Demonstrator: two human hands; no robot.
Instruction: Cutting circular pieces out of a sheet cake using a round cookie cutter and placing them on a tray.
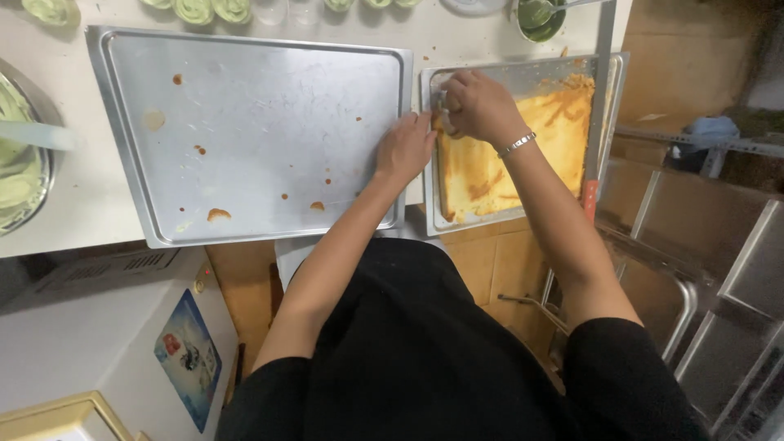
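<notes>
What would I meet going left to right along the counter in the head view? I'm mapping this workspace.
Steel bowl of pale green cream → large, nearly bare metal baking tray → left hand → right hand → smaller metal tray of yellow-orange sponge → red-handled long knife.

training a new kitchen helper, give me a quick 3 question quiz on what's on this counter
1. True or false: the large tray on the left holds a full sheet of cake.
2. Which of the hands wears a bracelet?
3. The yellow sheet cake lies in: A) the small tray B) a bowl C) the floor.

Key: 1 false, only crumbs and smears; 2 the right hand; 3 A.
</notes>
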